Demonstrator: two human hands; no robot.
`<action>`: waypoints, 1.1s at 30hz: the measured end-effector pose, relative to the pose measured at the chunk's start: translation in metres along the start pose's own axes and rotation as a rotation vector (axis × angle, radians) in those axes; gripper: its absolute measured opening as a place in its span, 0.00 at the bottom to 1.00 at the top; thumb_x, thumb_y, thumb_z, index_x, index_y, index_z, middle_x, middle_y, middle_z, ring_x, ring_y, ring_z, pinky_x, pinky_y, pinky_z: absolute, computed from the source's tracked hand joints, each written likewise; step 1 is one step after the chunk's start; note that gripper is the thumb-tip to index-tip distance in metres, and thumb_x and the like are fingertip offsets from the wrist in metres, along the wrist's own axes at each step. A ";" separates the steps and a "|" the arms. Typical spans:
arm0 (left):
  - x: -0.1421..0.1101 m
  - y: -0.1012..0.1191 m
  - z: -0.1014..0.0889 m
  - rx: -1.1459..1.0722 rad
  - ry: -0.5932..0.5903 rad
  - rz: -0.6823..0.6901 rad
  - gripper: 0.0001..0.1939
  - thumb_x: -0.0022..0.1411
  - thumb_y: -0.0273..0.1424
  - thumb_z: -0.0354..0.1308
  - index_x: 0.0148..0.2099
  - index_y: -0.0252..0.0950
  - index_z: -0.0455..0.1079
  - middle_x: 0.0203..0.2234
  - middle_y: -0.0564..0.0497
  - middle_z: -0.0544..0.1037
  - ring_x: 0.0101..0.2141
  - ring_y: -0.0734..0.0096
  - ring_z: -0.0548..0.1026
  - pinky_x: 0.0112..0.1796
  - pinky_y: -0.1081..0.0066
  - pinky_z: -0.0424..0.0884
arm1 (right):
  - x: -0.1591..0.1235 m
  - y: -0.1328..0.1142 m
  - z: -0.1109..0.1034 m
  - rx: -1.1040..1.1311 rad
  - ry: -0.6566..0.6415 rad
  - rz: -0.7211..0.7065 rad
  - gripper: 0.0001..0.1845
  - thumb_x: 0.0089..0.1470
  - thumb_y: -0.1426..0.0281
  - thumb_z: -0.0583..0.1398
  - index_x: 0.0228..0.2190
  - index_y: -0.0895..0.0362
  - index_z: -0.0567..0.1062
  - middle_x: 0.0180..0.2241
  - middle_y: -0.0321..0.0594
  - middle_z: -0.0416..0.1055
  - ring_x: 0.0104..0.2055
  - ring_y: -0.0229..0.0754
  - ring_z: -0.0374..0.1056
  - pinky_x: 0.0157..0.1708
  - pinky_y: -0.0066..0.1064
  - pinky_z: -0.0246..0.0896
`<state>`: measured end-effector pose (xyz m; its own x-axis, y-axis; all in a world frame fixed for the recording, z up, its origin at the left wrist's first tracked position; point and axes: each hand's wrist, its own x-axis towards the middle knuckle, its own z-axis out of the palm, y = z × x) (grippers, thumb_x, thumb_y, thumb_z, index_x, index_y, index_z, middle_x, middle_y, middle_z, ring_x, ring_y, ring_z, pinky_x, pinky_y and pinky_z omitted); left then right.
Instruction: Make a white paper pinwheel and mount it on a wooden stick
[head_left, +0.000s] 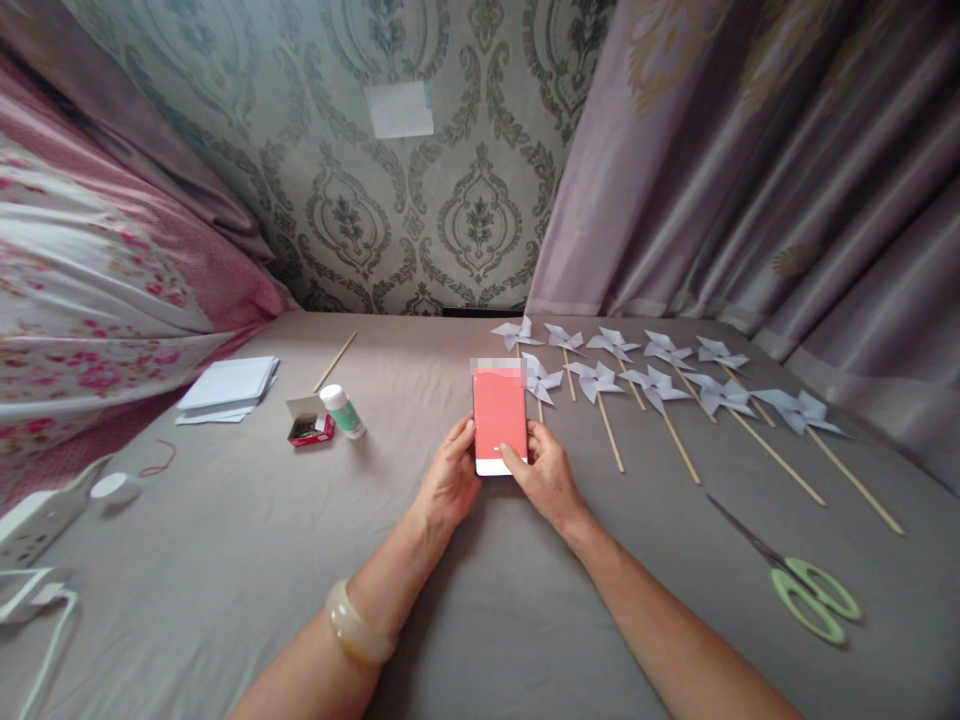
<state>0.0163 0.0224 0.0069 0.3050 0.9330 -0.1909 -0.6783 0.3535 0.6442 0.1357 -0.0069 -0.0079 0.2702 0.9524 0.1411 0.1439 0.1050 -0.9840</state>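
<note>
Both of my hands hold a phone (499, 415) upright above the grey bedsheet; its screen shows red with a white strip at the bottom. My left hand (451, 478) grips its left edge with fingers curled round it. My right hand (546, 476) grips the right edge, thumb lying on the lower screen. A pale bangle (357, 626) sits on my left wrist. Several white paper pinwheels (660, 385) on wooden sticks lie in rows just right of the phone.
Green-handled scissors (808, 590) lie at the right front. A glue stick (343, 411) and a small open red box (309, 421) lie left of centre, with a stack of white paper (227, 387) and a loose stick (335, 361) behind. A power strip (34, 520) sits at the left edge.
</note>
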 end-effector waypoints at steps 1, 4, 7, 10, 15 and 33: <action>0.000 0.000 0.000 0.001 -0.001 0.000 0.12 0.58 0.30 0.63 0.46 0.35 0.74 0.38 0.51 0.80 0.37 0.69 0.78 0.42 0.70 0.71 | 0.000 0.000 0.000 -0.002 0.002 0.002 0.15 0.47 0.67 0.63 0.39 0.55 0.70 0.35 0.43 0.80 0.34 0.46 0.77 0.34 0.33 0.72; 0.001 -0.001 -0.001 -0.001 -0.004 -0.005 0.12 0.58 0.29 0.62 0.46 0.35 0.74 0.39 0.50 0.80 0.37 0.69 0.78 0.42 0.70 0.71 | 0.000 0.000 0.000 0.003 0.003 0.006 0.15 0.47 0.67 0.63 0.39 0.54 0.69 0.35 0.42 0.80 0.34 0.46 0.77 0.34 0.34 0.72; 0.001 0.000 -0.001 -0.005 -0.002 -0.010 0.12 0.58 0.29 0.62 0.45 0.35 0.74 0.39 0.50 0.80 0.37 0.69 0.78 0.41 0.70 0.71 | 0.000 0.001 0.000 0.008 0.002 0.007 0.15 0.46 0.66 0.63 0.39 0.54 0.69 0.34 0.42 0.80 0.34 0.46 0.77 0.34 0.34 0.72; 0.000 0.001 0.000 -0.006 -0.006 -0.014 0.11 0.59 0.29 0.62 0.45 0.35 0.74 0.39 0.50 0.80 0.36 0.69 0.78 0.40 0.70 0.71 | 0.000 0.001 0.000 0.003 -0.001 0.008 0.15 0.47 0.66 0.62 0.39 0.54 0.69 0.34 0.42 0.80 0.34 0.47 0.77 0.34 0.34 0.71; -0.001 0.001 0.001 -0.011 0.007 -0.012 0.11 0.60 0.28 0.60 0.45 0.35 0.74 0.38 0.50 0.81 0.36 0.70 0.78 0.40 0.71 0.71 | 0.000 0.000 0.000 -0.002 0.009 0.007 0.16 0.46 0.67 0.63 0.39 0.55 0.70 0.34 0.43 0.80 0.34 0.47 0.77 0.33 0.34 0.71; 0.000 0.001 0.001 -0.016 0.003 -0.019 0.10 0.60 0.27 0.59 0.45 0.34 0.74 0.37 0.50 0.81 0.35 0.70 0.77 0.39 0.71 0.71 | 0.000 0.003 0.001 0.003 0.005 -0.011 0.15 0.47 0.65 0.62 0.38 0.55 0.69 0.34 0.44 0.79 0.33 0.47 0.77 0.33 0.35 0.71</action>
<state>0.0165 0.0226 0.0084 0.3160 0.9264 -0.2048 -0.6828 0.3720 0.6288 0.1356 -0.0063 -0.0106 0.2735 0.9497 0.1526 0.1441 0.1164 -0.9827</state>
